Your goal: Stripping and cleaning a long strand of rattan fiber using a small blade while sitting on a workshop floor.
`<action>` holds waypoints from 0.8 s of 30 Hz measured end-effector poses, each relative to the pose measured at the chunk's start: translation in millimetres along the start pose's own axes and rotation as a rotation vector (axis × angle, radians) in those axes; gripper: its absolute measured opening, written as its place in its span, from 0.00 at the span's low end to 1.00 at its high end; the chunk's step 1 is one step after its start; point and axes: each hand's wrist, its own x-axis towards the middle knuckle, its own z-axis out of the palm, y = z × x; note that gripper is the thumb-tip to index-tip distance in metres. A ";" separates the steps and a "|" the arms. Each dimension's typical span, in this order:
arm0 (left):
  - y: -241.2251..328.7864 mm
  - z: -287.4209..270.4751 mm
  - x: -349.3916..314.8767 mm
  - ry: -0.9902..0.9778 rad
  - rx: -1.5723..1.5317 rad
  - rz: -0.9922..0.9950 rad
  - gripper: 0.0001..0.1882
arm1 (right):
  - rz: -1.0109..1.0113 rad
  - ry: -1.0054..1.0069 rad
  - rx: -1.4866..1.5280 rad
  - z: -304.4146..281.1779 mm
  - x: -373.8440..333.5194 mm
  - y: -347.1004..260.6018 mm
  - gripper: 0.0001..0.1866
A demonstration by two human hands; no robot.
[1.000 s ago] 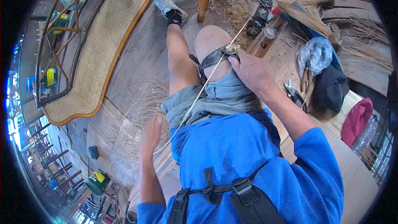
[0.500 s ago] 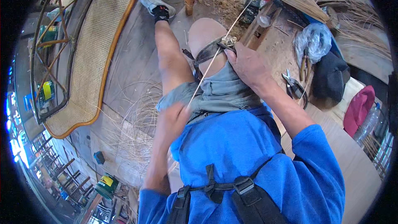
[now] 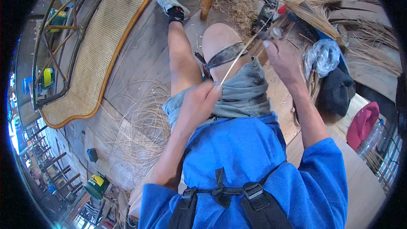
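Note:
A thin pale cane strip (image 3: 236, 62) slants up from my left hand (image 3: 199, 101), across my right thigh and past the knee toward the upper right. The fingers of that hand are closed on it, just above my lap. My right hand (image 3: 283, 59) is raised to the right of the knee, its thumb and fingers drawn together beside the strip. Something dark and blurred shows at those fingertips; I cannot make out what it is. A dark band (image 3: 227, 55) is tied around my right knee, and the strip passes over it.
A woven cane panel with a wooden rim (image 3: 99, 42) stands at the left. Loose cane strands (image 3: 140, 131) lie coiled on the floor. On the right are a clear plastic bag (image 3: 323, 57), a black cap (image 3: 337, 93), a maroon cloth (image 3: 363, 123) and cane bundles (image 3: 311, 17). Shavings (image 3: 237, 10) lie ahead.
My right hand has lifted off the knee band and moved right and up; the shavings bunched there are gone from the knee. My left hand has moved right and slightly up, still on the strip.

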 end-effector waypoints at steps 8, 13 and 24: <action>-5.2 25.9 59.3 0.143 0.245 0.184 0.15 | -0.034 -0.200 -0.335 38.9 -18.8 -30.9 0.20; -4.5 -20.7 -51.4 -0.003 0.183 -0.047 0.14 | -0.030 -0.133 -0.290 44.1 -18.4 -23.5 0.19; -111.8 -88.7 -235.0 -0.202 0.499 -0.525 0.17 | -0.043 -0.105 -0.333 47.9 -14.8 -31.6 0.18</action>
